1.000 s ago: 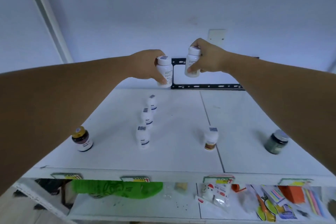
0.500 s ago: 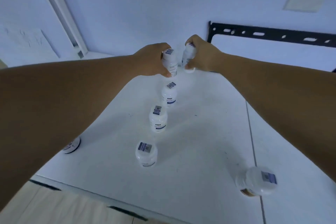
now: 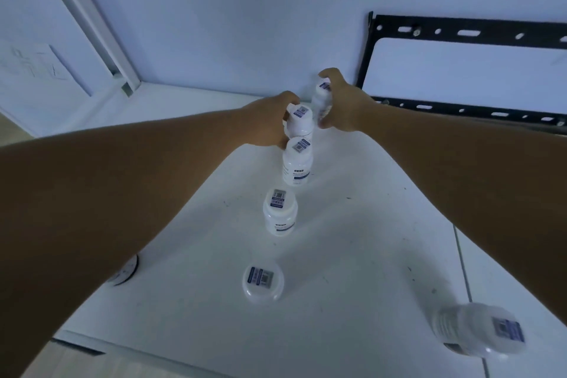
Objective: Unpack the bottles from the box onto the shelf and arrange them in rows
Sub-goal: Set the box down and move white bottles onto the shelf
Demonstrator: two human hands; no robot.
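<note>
The step in hand is placing: two bottles are being set at the far end of the shelf (image 3: 352, 239), close to the back wall. The left hand (image 3: 267, 121) is curled round the left bottle (image 3: 300, 123), fingers wrapped on its side just under the cap. The right hand (image 3: 345, 106) grips the right bottle (image 3: 321, 101) the same way, from the other side. The two bottles stand upright, just beside each other, the right one a little farther back. Their bases are hidden, so I cannot tell whether either one rests on the shelf yet.

The left bottle sits directly behind a row of three that runs toward the camera: the far bottle (image 3: 297, 163), the middle bottle (image 3: 279, 212) and the near bottle (image 3: 263, 281), all upright and spaced apart. A stray bottle (image 3: 478, 333) stands well to the right near the front edge, perhaps the start of a second row. A jar (image 3: 122, 275) peeks out from under the left forearm. The box is out of view.

The next move, as I judge it, calls for lowering the left bottle in line with the row without knocking the far bottle, then letting go; the right bottle needs a spot of its own.

The bottles are small, white, round plastic ones with white caps, each cap bearing a blue-edged code sticker, and blue print on the body.
</note>
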